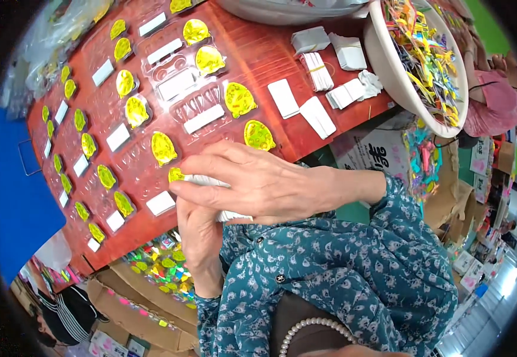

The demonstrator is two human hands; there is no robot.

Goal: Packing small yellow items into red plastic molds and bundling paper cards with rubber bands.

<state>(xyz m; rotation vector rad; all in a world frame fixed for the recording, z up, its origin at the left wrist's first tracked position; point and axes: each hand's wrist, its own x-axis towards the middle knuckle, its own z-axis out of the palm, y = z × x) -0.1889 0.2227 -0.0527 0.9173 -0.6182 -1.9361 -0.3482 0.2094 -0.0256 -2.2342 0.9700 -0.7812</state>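
Note:
Both my hands meet at the near edge of the red table [270, 62], over a bundle of small white cards [234, 216]. My left hand [197, 235] is closed around the cards from below, its fingers mostly hidden. Across the top lies my right hand [258, 181], thumb and fingers closed on the cards, whose white edges show between its fingers. Just beyond the fingertips are clear plastic trays [142, 169] in rows, holding yellow egg-shaped pieces [163, 148] and white cards [161, 203]. One yellow piece [176, 174] peeks out beside my right fingers.
Loose white cards [318, 117] and banded card stacks [316, 71] lie right of the trays. A pale basin [374, 44] of colourful strips stands at the table's right corner. Boxes of small coloured pieces [166, 262] sit below the edge. Other people [496, 104] are at right and lower left.

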